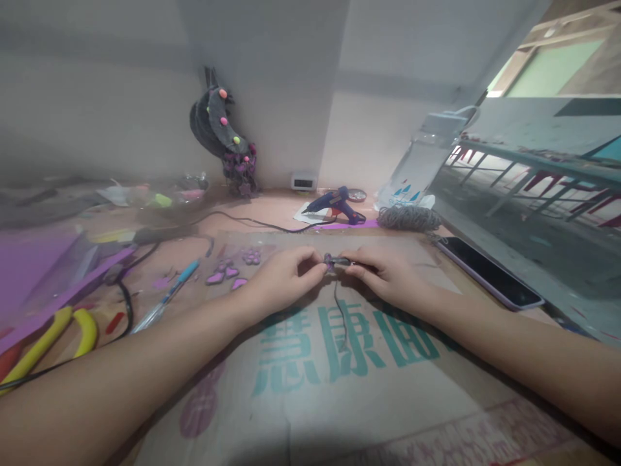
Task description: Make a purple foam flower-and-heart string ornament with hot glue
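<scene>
Between the fingertips of my left hand (286, 275) is a small purple piece with grey yarn on it (329, 261). My right hand (381, 272) pinches the grey strand (342, 261) that runs out from that piece; its exact form is too small to make out. A loose tail of grey yarn (343, 310) hangs below, over the printed sheet (310, 414). Left of my left hand lie several purple petal-shaped pieces edged in grey (223, 272), with a flower-shaped one (251, 256) behind them.
A blue glue gun (334, 204) rests behind my hands, its cord running left. Grey yarn (410, 219), a water bottle (414, 162) and a phone (492, 272) are on the right. Yellow-handled scissors (43, 346), a pen (167, 294) and purple sheets (36, 265) lie left.
</scene>
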The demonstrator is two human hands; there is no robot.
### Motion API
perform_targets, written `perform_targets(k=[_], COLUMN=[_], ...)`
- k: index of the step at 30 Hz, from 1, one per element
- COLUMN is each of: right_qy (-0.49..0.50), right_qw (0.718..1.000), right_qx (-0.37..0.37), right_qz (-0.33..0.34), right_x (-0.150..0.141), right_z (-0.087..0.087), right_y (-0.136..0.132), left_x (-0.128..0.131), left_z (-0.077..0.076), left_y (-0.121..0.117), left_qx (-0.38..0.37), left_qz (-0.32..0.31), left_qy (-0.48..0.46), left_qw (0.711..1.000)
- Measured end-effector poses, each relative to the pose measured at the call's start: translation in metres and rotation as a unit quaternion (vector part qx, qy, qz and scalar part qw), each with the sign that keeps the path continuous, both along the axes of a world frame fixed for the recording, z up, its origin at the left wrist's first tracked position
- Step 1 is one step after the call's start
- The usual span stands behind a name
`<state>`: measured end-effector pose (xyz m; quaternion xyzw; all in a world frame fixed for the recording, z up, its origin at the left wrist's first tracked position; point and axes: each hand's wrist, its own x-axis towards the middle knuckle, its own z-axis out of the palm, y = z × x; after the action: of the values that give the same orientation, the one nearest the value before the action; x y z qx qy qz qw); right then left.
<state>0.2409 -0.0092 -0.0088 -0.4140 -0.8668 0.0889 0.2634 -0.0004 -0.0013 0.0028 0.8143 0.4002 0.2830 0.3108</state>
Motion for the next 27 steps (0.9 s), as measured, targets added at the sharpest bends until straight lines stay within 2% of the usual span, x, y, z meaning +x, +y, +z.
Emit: perform_targets(k=[13, 27], right_qy=[0.014, -0.024], right_qw=[1.000, 0.999], right_qx=[0.011, 0.043], right_qz=[-0.010, -0.009], right_x=[-0.0026, -0.0013], right_z=[0.0046, 0.0016], right_y=[-0.0035, -0.0032], left_x=[0.0013, 0.0007], left_z=[0.0066, 0.0017], left_y=[-0.0020, 0.0016], left_qx=[-0.048, -0.053], left_qz=[0.027, 0.013], left_qy=[-0.008, -0.011], left_qw=[0.998, 0.998])
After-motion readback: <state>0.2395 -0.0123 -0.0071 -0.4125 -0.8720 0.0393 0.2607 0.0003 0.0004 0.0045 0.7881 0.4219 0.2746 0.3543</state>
